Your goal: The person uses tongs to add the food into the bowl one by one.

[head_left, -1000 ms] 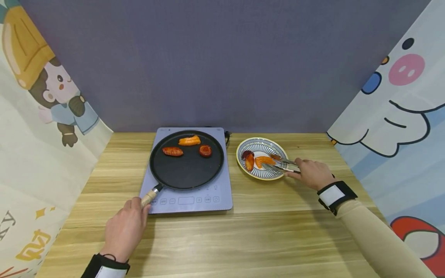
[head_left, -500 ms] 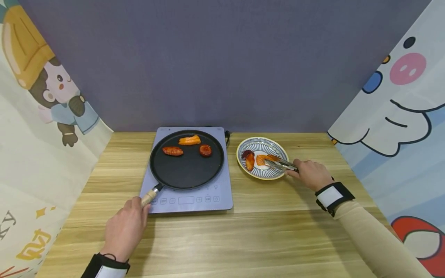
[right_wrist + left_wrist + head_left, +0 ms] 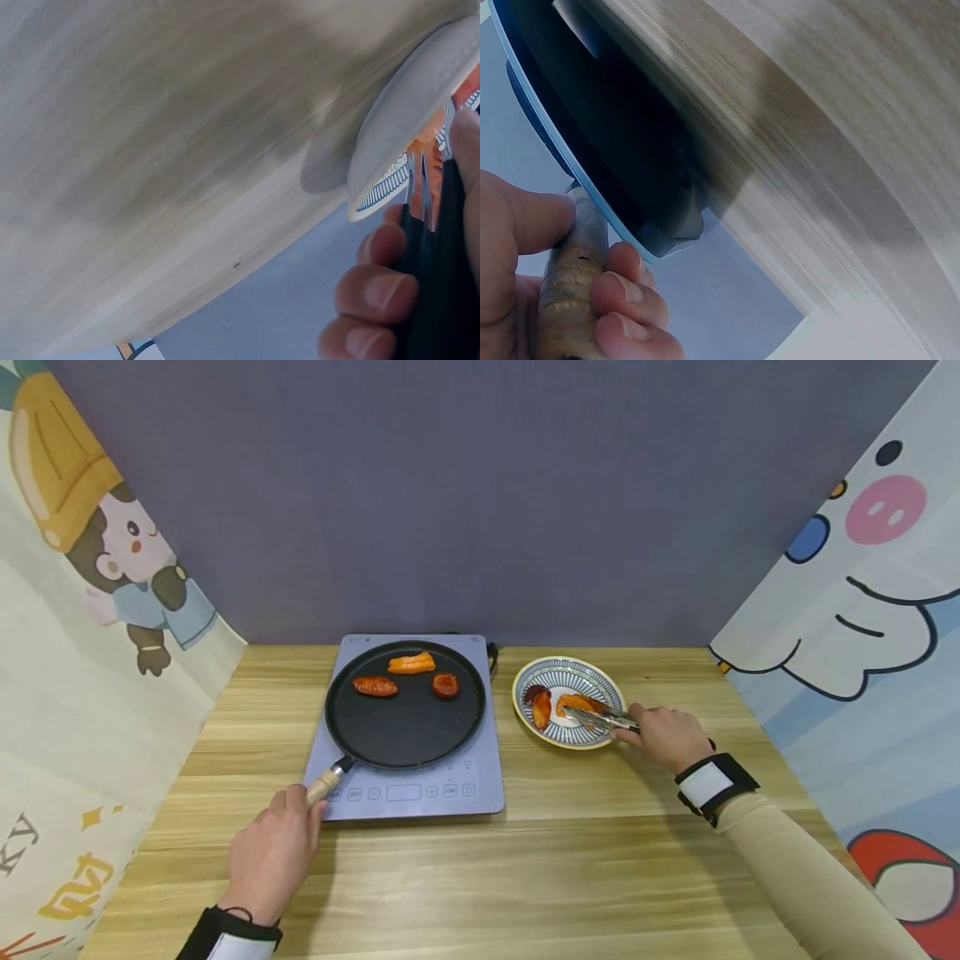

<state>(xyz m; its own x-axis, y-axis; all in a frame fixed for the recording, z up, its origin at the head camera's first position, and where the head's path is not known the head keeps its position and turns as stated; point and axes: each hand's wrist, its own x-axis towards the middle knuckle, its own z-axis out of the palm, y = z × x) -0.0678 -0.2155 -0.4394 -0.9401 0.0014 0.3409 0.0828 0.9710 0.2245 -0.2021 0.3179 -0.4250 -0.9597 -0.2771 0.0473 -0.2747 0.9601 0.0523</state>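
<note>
In the head view my left hand (image 3: 273,852) grips the wooden handle (image 3: 324,784) of a flat black frying pan (image 3: 405,727). On the pan lie an orange piece of food (image 3: 411,663), a ridged reddish piece (image 3: 375,686) and a round red piece (image 3: 446,685). My right hand (image 3: 667,735) holds metal tongs (image 3: 611,720), whose black grips (image 3: 450,247) show in the right wrist view. Their tips are at an orange piece (image 3: 573,702) in a patterned plate (image 3: 572,747). Beside it lie an orange-red piece (image 3: 542,712) and a dark red one (image 3: 534,692).
The pan stands on a pale induction cooker (image 3: 483,802) with touch buttons along its front. A black cord (image 3: 492,653) shows at its back right. Behind the wooden table (image 3: 480,885) rises a grey-blue panel (image 3: 480,510), with printed curtains (image 3: 900,635) at the sides.
The tongs' arms have come closer together around the orange piece on the plate, and that piece has shifted slightly. My right hand has moved a little left; my left hand keeps its hold.
</note>
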